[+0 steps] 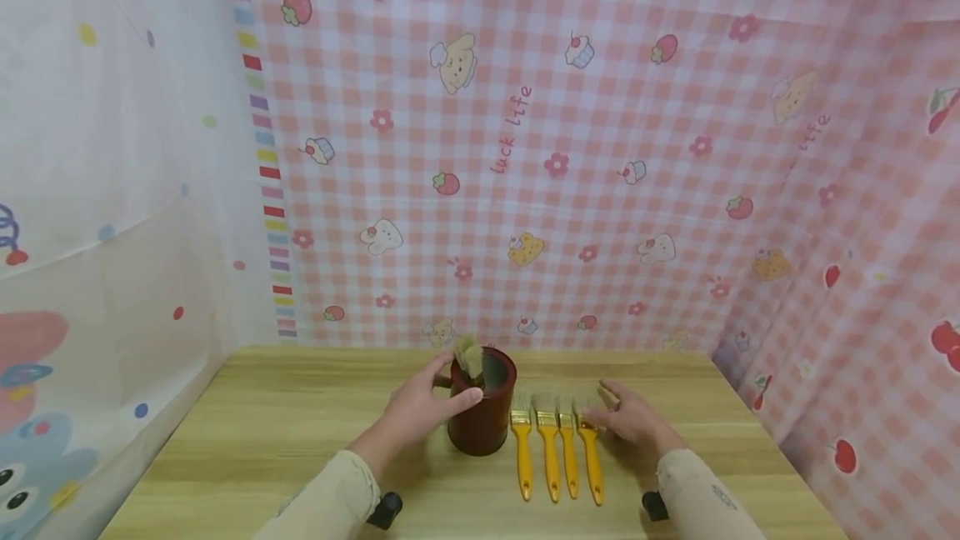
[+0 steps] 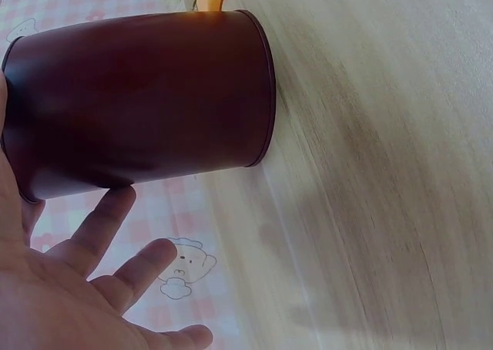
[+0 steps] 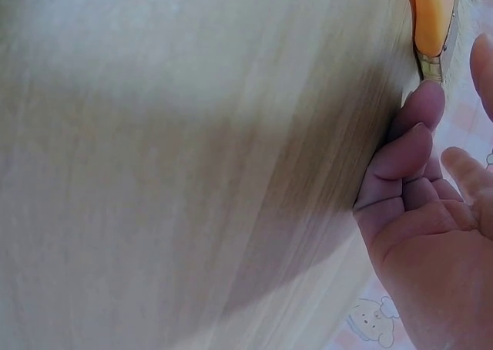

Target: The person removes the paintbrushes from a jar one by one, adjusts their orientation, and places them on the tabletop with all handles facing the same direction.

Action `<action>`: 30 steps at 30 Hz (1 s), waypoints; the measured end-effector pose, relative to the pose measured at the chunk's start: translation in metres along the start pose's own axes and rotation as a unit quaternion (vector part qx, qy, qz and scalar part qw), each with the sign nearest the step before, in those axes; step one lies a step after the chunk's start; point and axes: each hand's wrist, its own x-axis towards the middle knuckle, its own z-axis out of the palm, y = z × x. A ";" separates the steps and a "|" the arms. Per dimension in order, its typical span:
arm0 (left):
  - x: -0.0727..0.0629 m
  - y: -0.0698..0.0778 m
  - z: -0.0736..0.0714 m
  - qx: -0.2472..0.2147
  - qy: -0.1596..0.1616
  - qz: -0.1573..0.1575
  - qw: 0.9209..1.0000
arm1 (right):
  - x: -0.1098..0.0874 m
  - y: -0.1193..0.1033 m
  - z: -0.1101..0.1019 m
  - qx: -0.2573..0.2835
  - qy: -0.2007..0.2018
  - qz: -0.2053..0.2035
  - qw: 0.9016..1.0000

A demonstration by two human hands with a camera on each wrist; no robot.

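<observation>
A dark red-brown cylindrical cup [image 1: 480, 427] stands upright on the table, with brush bristles [image 1: 471, 357] sticking up at its mouth. My left hand [image 1: 420, 408] holds the cup near its rim from the left, thumb in front and fingers behind. In the left wrist view, a fingertip touches the wall while other fingers spread away from it. To the right of the cup lie several yellow-handled paintbrushes [image 1: 551, 461] side by side, bristles pointing away from me. My right hand [image 1: 633, 422] is beside the rightmost paintbrush [image 1: 592, 465], fingertips at its metal band, thumb apart.
The wooden table [image 1: 300, 432] meets a pink checked curtain [image 1: 480, 215] at its back edge. A white patterned curtain [image 1: 127, 190] hangs at the left, and pink cloth [image 1: 885, 273] hangs at the right.
</observation>
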 end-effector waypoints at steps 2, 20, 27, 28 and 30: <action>0.000 0.000 0.001 -0.001 0.001 -0.001 1.000 | 0.000 0.000 0.000 0.000 0.001 0.000 1.000; 0.000 -0.002 0.000 -0.003 0.007 -0.006 1.000 | 0.001 -0.001 0.003 0.004 0.008 0.011 1.000; -0.001 -0.001 0.001 -0.003 0.005 -0.005 1.000 | -0.002 -0.003 0.005 0.000 0.016 0.004 1.000; -0.002 0.000 0.001 -0.005 0.005 -0.005 1.000 | -0.002 -0.002 0.005 -0.003 0.018 0.003 1.000; -0.002 0.001 0.002 -0.007 0.003 -0.005 1.000 | -0.002 -0.002 0.005 -0.005 0.022 0.001 1.000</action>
